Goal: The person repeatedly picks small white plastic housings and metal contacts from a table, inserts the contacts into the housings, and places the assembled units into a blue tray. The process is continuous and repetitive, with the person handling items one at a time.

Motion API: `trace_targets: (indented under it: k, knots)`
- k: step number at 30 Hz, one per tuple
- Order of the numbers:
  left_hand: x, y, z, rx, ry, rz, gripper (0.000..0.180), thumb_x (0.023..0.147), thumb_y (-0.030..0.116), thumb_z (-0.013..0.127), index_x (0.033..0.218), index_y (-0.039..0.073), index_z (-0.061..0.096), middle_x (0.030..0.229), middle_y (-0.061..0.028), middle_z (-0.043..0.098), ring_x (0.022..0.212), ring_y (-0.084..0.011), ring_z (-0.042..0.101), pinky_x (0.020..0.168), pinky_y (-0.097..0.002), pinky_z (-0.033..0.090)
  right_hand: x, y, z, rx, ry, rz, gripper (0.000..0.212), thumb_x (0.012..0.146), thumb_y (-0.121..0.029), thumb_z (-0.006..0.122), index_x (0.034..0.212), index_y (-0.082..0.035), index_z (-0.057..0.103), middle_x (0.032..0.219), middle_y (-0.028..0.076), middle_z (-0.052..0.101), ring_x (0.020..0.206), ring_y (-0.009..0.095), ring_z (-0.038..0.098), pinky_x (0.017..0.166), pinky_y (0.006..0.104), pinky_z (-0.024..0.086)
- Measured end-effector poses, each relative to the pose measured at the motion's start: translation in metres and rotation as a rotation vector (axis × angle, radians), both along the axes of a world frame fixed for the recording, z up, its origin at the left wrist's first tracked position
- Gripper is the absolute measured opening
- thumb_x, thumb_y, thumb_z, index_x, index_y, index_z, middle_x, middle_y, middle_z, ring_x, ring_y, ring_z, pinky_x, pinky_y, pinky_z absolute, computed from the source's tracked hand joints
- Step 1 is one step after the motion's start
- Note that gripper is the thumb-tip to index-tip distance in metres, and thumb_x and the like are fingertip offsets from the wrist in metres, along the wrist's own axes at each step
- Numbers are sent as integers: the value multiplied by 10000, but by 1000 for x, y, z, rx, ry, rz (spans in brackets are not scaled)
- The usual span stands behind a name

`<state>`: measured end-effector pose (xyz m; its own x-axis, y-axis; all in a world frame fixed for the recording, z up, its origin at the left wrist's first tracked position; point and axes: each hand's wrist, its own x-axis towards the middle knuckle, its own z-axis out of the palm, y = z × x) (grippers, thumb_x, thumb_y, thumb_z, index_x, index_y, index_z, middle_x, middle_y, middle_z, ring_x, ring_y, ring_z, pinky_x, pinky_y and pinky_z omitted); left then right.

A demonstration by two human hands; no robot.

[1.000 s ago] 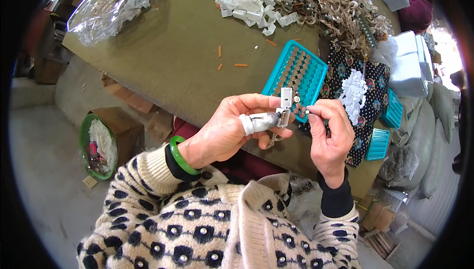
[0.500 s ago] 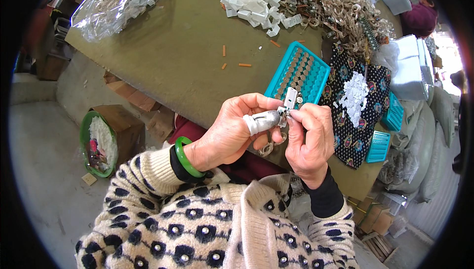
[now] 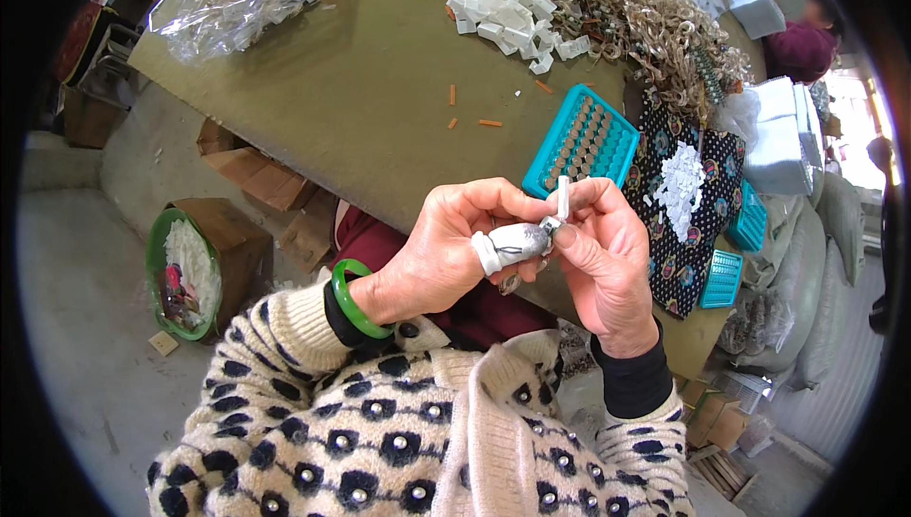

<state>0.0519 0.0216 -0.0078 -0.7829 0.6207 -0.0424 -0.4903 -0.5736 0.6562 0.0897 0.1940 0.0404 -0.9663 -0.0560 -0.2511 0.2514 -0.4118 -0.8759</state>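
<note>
Both hands meet in front of my chest, fingertips together on a small white plastic housing [image 3: 564,196]. My left hand [image 3: 446,237] is closed on its lower end; a grey-smudged white finger cover [image 3: 517,244] wraps the thumb. My right hand [image 3: 605,256] pinches the same piece from the other side, its thumb at a small metallic part. The housing stands edge-on, so its inside is hidden. Below the left fingers, a bit of coiled pale wire [image 3: 511,284] shows. Just beyond the hands lies a teal tray [image 3: 538,168] with rows of round brownish discs.
White plastic housings [image 3: 508,9] are heaped at the table's far side, beside bundled wires [image 3: 655,28]. Small white pieces [image 3: 681,185] lie on a patterned dark cloth [image 3: 678,275]. Orange strips [image 3: 490,122] dot the olive table [image 3: 351,119]. A green basin [image 3: 152,275] stands left; another person [image 3: 802,47] sits far right.
The white housing has turned from showing its broad face to standing edge-on. My right fingers have moved up around it, with the palm turned more into view. The view has shifted slightly.
</note>
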Motion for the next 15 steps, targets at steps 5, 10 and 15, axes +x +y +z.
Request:
trace_targets:
  k: [5,10,15]
  knots:
    - [-1,-8,-6,13,-22,-1,177,909,66,674,1066,2,623,918,-130,684,704,-169,678,532,-244,523,-4,-13,-5,74,35,-1,491,887,-53,692,1314,-18,453,1107,66,569,1005,154,579,925,303,464]
    - [1,-14,-11,72,-111,-10,185,928,105,657,1080,12,608,985,-174,688,820,-249,720,621,-309,601,-7,-20,-6,297,241,-99,235,938,-17,620,1170,20,615,1036,103,682,886,128,645,829,259,525]
    - [1,-19,-10,220,-204,-48,198,940,128,644,1101,20,603,1008,-196,687,860,-283,722,636,-328,605,-6,-25,-7,640,460,-193,154,906,34,642,1059,37,661,969,106,688,865,147,661,788,262,533]
